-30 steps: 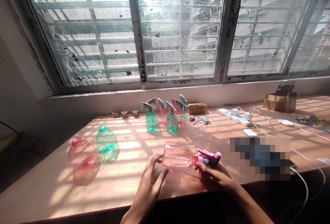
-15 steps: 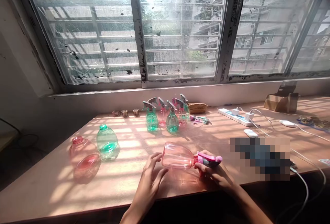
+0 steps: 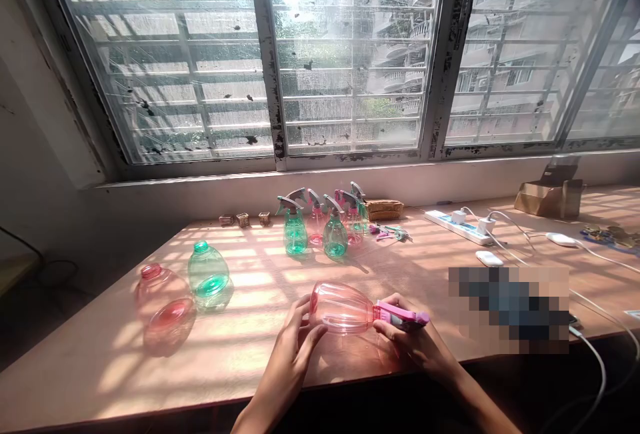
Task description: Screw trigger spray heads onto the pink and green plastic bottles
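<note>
A clear pink spray bottle (image 3: 343, 309) lies sideways between my hands, just above the table's near edge. Its base points left and its pink and grey trigger head (image 3: 400, 314) points right. My left hand (image 3: 295, 341) curves round the base end, thumb and fingers on either side of it. My right hand (image 3: 413, 337) is closed round the trigger head near the neck; some of its fingers are hidden behind it. To the left stand a pink bottle (image 3: 164, 294) and a green bottle (image 3: 209, 271), both without spray heads.
Several green and pink spray bottles (image 3: 335, 237) with heads stand at the back. Loose trigger heads (image 3: 390, 232) lie beside them, near a brown box (image 3: 384, 209). On the right are a white power strip (image 3: 457, 226), cables and a blurred-out dark object (image 3: 510, 307).
My left hand has closed in on the bottle's base, where before it was held slightly apart. The bottle has rolled a little and shifted slightly left and down.
</note>
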The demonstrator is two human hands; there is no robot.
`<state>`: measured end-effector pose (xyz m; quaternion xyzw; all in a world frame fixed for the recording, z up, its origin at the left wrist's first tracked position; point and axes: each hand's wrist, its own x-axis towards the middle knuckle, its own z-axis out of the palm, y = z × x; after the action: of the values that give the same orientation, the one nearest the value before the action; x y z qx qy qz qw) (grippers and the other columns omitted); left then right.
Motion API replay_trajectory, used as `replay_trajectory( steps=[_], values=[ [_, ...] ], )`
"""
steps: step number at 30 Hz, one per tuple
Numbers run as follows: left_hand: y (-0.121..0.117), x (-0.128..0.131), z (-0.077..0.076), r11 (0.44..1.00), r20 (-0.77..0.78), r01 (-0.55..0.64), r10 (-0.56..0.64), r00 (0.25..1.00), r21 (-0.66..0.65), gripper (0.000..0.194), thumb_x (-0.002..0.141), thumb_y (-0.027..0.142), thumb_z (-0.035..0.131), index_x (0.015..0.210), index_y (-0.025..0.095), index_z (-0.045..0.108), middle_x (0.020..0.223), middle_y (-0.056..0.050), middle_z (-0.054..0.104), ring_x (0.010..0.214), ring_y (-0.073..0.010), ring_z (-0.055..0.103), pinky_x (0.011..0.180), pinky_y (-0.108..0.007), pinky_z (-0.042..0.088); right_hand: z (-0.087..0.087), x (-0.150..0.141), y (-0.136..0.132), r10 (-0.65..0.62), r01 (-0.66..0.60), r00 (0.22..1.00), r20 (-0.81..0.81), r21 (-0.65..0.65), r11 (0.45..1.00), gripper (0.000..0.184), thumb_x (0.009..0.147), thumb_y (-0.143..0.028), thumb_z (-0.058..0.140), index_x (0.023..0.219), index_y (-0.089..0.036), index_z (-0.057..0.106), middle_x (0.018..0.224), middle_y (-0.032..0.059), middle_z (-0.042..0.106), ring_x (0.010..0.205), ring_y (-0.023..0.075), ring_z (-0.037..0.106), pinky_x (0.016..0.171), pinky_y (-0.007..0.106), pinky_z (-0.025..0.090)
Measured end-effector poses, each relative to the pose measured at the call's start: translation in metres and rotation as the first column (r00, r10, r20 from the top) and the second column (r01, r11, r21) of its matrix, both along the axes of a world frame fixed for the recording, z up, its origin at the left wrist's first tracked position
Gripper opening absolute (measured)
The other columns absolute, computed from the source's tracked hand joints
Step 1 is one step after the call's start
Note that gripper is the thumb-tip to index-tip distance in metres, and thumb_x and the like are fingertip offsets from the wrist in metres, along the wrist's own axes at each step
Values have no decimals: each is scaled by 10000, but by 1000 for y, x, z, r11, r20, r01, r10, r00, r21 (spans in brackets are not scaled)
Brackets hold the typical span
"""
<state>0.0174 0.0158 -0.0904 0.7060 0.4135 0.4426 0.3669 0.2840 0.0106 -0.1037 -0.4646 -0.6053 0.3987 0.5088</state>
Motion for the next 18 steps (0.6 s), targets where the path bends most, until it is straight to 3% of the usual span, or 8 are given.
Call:
replay_trajectory(
  steps=[4,8,12,18],
  values=[
    [1,-1,-4,996,-33,-15,18,999,87,418,993,334,633,1405,283,586,1538,-119,531,1414,-328,548,1114,-452,508,-2,-2,0,38,-64,976,-216,-116,991,402,876,-623,726,813,-235,641,603,-47,569,415,111,411,413,289,293],
    [-3,0,0,997,-65,11,-5,998,79,519,958,365,703,1448,294,546,1519,-116,559,1364,-315,585,1143,-465,482,-2,-1,-1,65,-84,979,-192,-92,992,413,866,-638,730,825,-239,630,687,-24,611,484,123,456,464,301,354],
    [-4,1,1,1000,-15,-8,8,1000,8,450,1042,435,562,1462,274,534,1561,-136,515,1327,-314,618,1122,-477,500,3,-1,-4,88,-96,991,-102,-72,993,328,855,-529,779,849,-246,613,682,-44,598,538,137,494,494,295,358],
    [-1,0,-4,984,-48,-58,67,997,166,420,1040,343,575,1456,290,557,1561,-114,506,1459,-311,484,1153,-452,459,4,2,-4,134,-145,984,-118,-91,985,400,904,-592,716,781,-224,621,665,-42,573,529,129,481,516,300,316]
  ],
)
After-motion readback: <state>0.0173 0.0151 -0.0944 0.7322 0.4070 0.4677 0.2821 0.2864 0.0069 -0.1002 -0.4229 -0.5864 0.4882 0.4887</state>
